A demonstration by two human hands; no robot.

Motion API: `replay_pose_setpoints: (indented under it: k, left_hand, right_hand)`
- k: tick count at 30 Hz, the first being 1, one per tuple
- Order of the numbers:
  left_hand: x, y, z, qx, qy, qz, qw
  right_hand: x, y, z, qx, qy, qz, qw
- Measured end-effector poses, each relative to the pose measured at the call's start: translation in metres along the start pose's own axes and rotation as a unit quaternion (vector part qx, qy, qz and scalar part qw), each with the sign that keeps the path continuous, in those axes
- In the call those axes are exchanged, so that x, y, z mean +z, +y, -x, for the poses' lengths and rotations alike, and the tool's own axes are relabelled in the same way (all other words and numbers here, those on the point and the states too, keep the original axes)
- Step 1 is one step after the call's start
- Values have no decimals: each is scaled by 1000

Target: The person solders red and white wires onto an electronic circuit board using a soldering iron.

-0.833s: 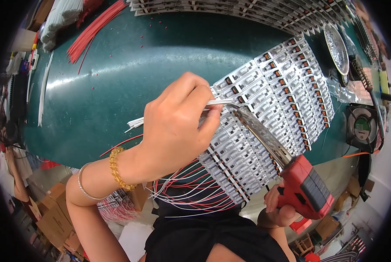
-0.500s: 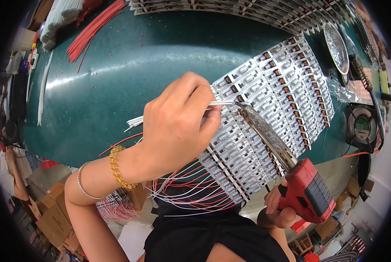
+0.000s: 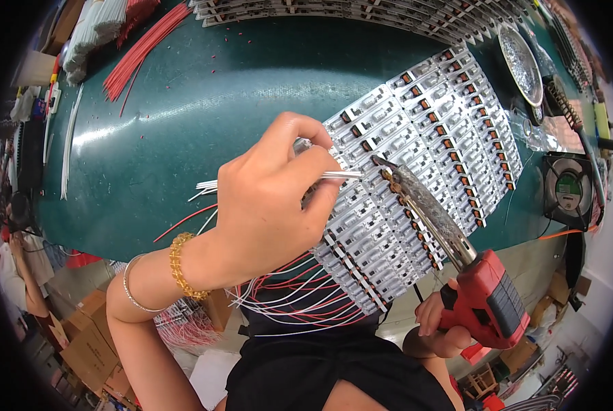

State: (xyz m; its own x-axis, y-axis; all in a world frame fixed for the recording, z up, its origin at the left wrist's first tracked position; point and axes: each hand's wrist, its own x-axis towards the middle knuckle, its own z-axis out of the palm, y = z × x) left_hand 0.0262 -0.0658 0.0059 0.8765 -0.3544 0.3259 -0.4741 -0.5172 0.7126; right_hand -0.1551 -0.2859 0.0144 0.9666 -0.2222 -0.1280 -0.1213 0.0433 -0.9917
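Pinching white wires (image 3: 342,175) in left hand (image 3: 272,188) | gripping red soldering gun (image 3: 488,301) in right hand (image 3: 438,325) | over circuit-module panel (image 3: 416,147), right of left hand | beyond right hand: oval metal dish (image 3: 534,101), contents silvery, indistinct; green-labelled fan (image 3: 567,191)

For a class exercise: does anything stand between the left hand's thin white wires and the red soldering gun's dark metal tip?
Nothing visible: the thin white wires and dark metal tip are apart, with silver circuit boards below.

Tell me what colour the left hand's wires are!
The wires are white, shown in the head view.
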Motion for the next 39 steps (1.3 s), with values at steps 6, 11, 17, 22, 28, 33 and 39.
replay_pose_setpoints:
  k: [6, 11, 17, 22, 28, 33, 39]
  left_hand:
    - [2, 0, 0, 11, -21, -31, 999]
    - [3, -2, 0, 11, -24, -24, 999]
    - [4, -1, 0, 8, -27, -28, 999]
    - [2, 0, 0, 8, -26, -36, 999]
    - [2, 1, 0, 19, -31, -33, 999]
    - [-14, -3, -6, 16, -90, -1, 996]
    - [-47, 1, -7, 120, 68, -108, 985]
  right_hand:
    - [-9, 10, 4, 14, -20, -12, 1000]
    - [8, -3, 3, 84, 52, 0, 995]
    - [-12, 15, 23, 73, 98, -25, 992]
    - [-9, 17, 9, -46, -6, -6, 999]
    - [-5, 12, 6, -26, -32, -22, 999]
    - [-7, 12, 9, -16, -11, -23, 1000]
    - [3, 2, 13, -20, 29, -53, 998]
